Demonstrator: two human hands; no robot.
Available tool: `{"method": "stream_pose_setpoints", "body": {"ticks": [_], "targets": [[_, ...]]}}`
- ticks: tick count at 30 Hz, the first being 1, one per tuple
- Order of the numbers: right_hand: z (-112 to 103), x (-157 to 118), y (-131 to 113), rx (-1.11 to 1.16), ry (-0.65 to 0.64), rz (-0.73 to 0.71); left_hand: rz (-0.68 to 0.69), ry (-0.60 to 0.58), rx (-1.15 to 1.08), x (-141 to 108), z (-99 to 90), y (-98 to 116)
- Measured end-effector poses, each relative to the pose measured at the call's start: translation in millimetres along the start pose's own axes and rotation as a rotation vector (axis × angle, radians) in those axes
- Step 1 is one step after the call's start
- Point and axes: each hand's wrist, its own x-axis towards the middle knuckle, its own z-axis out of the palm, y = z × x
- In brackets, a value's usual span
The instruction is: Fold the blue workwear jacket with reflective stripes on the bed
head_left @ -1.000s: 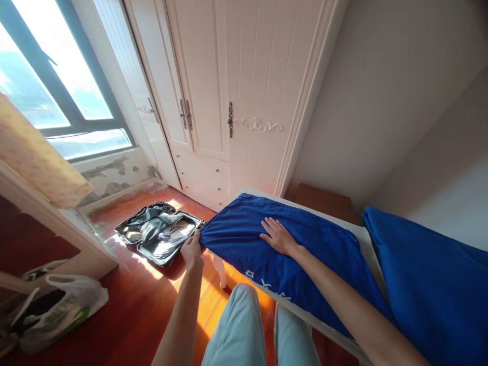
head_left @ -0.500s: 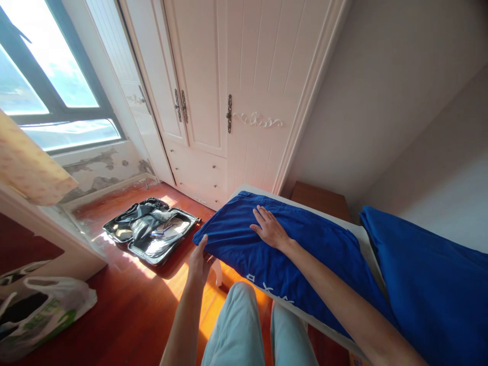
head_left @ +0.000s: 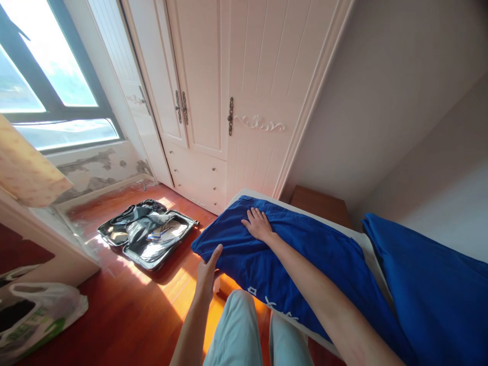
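A blue garment with white marks near its lower edge lies spread over a long pale board. My right hand rests flat on the cloth near its far left part, fingers apart. At the near left edge of the cloth is my left hand, thumb up beside the edge; its other fingers are mostly hidden under the cloth, so its grip is unclear. More blue fabric lies at the right, beyond a strip of the pale board.
An open suitcase with clothes lies on the wooden floor at the left. A plastic bag sits at the lower left. Behind stands a white wardrobe. A brown box-like piece is behind the board.
My right hand has slid left across the cloth. My left hand has shifted right and slightly down along the near edge. The view has tilted slightly.
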Motion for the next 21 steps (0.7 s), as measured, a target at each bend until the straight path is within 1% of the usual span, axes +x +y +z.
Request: {"method": "stream_pose_setpoints", "body": {"ticks": [2,4,6,7,8,9,10,11,13,14,15,16,17,18,19,20,21], "targets": [[-8.0,-3.0,-0.8,0.166,0.011,-0.048,0.054,-0.007,-0.089,-3.9,9.9,0.9],[-21.4,-13.6,-6.6,0.428,0.123,-0.115,0.074,0.003,-0.192,-9.8,19.2,2.8],[-36.0,-37.8,-17.7,0.758,0.237,-0.188,0.071,-0.037,-0.331,-17.2,26.0,4.4],[-41.7,-56.0,-24.6,0.932,0.249,-0.222,0.061,-0.081,-0.405,-21.1,28.6,5.0],[-44.9,-78.0,-31.8,1.109,0.160,-0.255,0.042,-0.126,-0.471,-24.9,30.7,5.5],[-44.7,-102.8,-39.0,1.251,0.023,-0.272,0.012,-0.168,-0.518,-28.5,32.6,5.8],[-40.3,-129.1,-45.8,1.358,-0.119,-0.283,-0.030,-0.200,-0.536,-31.7,34.6,6.0],[-31.4,-155.4,-52.0,1.435,-0.262,-0.285,-0.071,-0.217,-0.527,-34.3,36.9,6.3],[-1.3,-201.5,-61.6,1.500,-0.551,-0.263,-0.117,-0.209,-0.471,-37.8,42.8,7.6],[17.6,-218.6,-65.0,1.503,-0.636,-0.234,-0.120,-0.183,-0.448,-38.8,46.4,8.9],[37.0,-230.9,-67.6,1.528,-0.633,-0.181,-0.116,-0.151,-0.440,-39.5,50.3,10.9],[55.0,-237.9,-69.3,1.589,-0.539,-0.094,-0.108,-0.121,-0.447,-40.1,54.4,13.6],[70.3,-240.1,-70.1,1.699,-0.386,0.012,-0.104,-0.111,-0.464,-40.8,58.6,17.3],[81.5,-238.1,-69.9,1.799,-0.251,0.089,-0.103,-0.115,-0.485,-41.8,62.8,21.8],[88.3,-232.9,-68.3,1.899,-0.104,0.151,-0.102,-0.130,-0.505,-42.9,66.9,27.1],[90.7,-225.5,-64.9,1.981,0.031,0.182,-0.096,-0.149,-0.523,-44.3,70.7,33.0],[89.1,-217.1,-59.5,2.030,0.145,0.184,-0.084,-0.166,-0.539,-45.7,74.0,39.3]]}}
